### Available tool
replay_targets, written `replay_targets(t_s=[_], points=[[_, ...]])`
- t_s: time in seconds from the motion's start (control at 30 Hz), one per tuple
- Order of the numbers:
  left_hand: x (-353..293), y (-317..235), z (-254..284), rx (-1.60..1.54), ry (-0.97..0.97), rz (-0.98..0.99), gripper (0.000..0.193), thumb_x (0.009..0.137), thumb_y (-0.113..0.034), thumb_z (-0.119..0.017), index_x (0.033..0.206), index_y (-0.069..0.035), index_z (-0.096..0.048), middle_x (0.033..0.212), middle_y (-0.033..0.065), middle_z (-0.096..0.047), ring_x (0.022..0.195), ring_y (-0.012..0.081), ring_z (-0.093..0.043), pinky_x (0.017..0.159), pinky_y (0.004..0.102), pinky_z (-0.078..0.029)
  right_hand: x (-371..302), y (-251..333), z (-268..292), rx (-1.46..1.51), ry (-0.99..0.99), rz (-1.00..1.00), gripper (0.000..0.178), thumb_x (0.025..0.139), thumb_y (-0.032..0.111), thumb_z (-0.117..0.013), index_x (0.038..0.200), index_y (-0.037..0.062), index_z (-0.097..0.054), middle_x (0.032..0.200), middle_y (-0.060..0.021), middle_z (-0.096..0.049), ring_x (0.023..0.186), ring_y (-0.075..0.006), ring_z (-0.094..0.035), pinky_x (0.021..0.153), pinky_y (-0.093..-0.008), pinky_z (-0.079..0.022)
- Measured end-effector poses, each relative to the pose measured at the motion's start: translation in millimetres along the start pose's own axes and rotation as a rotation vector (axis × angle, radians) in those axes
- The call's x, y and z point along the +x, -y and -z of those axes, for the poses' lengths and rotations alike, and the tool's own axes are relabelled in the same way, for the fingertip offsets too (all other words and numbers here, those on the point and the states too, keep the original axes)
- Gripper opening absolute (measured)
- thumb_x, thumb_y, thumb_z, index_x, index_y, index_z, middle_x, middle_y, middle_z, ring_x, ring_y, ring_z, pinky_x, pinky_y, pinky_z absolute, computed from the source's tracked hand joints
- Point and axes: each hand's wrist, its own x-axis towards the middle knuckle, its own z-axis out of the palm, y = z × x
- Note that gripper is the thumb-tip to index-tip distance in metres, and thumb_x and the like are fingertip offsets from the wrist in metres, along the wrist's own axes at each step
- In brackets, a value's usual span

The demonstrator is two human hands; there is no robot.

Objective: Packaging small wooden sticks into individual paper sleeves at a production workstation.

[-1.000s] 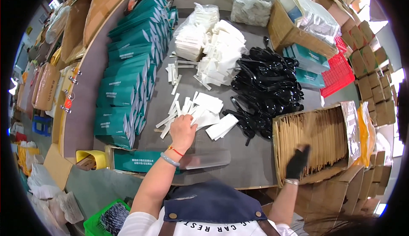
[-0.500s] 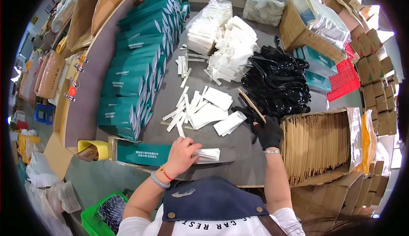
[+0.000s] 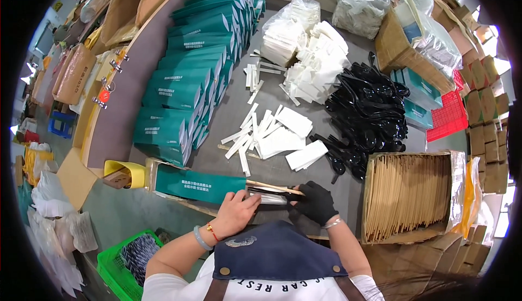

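Two hands at one green sleeve (image 3: pixel 198 184): bare left hand (image 3: pixel 236 212) pinching its clear open mouth, gloved right hand (image 3: pixel 314 202), come across from the chopstick box (image 3: pixel 408 198), now closed on wooden chopsticks (image 3: pixel 272 187) entering the mouth. Beyond sleeve: white packets (image 3: pixel 283 138), black spoons (image 3: pixel 370 116). Loading appears underway.

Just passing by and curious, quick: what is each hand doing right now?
Left hand: bare, fingers on the open end of the green packet.
Right hand: black-gloved, closed on wooden chopsticks.
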Motion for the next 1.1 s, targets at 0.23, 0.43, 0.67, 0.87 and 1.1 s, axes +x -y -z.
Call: replay_targets(t_s=[0.23,0.43,0.67,0.87,1.1], points=[[-10,32,24,-0.215,-0.051,0.150,0.065,0.064,-0.025,-0.082,0.122,-0.007,-0.059,0.132,0.0084,-0.054,0.115,0.0331,-0.048,0.101,0.0460,-0.038,-6,-7,-2,-0.240,-0.071,0.290,0.043,0.080,0.020,-0.072,0.122,0.0274,-0.065,0.090,-0.0047,-0.066,0.078,-0.0271,-0.063,0.066,-0.0389,-0.052],[-1,45,7,-0.286,-0.052,0.123,0.077,0.058,-0.025,-0.086,0.126,-0.006,-0.056,0.132,0.0098,-0.051,0.118,0.0335,-0.046,0.102,0.0473,-0.037,12,10,-32,-0.169,0.003,0.305,0.034,0.088,0.016,-0.064,0.121,0.0258,-0.066,0.093,-0.0064,-0.068,0.084,-0.0291,-0.063,0.067,-0.0383,-0.051],[22,26,15,-0.233,-0.053,0.128,0.074,0.056,-0.023,-0.085,0.123,-0.006,-0.057,0.124,0.0076,-0.053,0.113,0.0302,-0.048,0.098,0.0428,-0.039,-2,-4,-22,0.149,-0.186,0.027,0.013,0.075,0.009,-0.076,0.086,0.0072,-0.070,0.090,-0.0098,-0.064,0.083,-0.0276,-0.063,0.074,-0.0361,-0.052],[42,21,-3,-0.178,-0.126,0.051,0.063,0.065,-0.022,-0.079,0.124,-0.012,-0.058,0.118,0.0092,-0.053,0.103,0.0311,-0.050,0.088,0.0426,-0.042,19,43,-65,0.462,-0.147,0.106,0.033,0.074,0.018,-0.076,0.100,0.0060,-0.061,0.100,-0.0141,-0.061,0.094,-0.0347,-0.059,0.078,-0.0413,-0.048],[64,21,33,-0.026,0.466,-0.078,0.048,0.059,-0.019,-0.079,0.105,-0.021,-0.065,0.105,0.0110,-0.053,0.100,0.0317,-0.053,0.078,0.0420,-0.046,15,33,-26,-0.251,-0.127,0.231,0.065,0.056,0.047,-0.083,0.107,0.0120,-0.063,0.102,-0.0090,-0.064,0.102,-0.0283,-0.059,0.089,-0.0454,-0.039]])
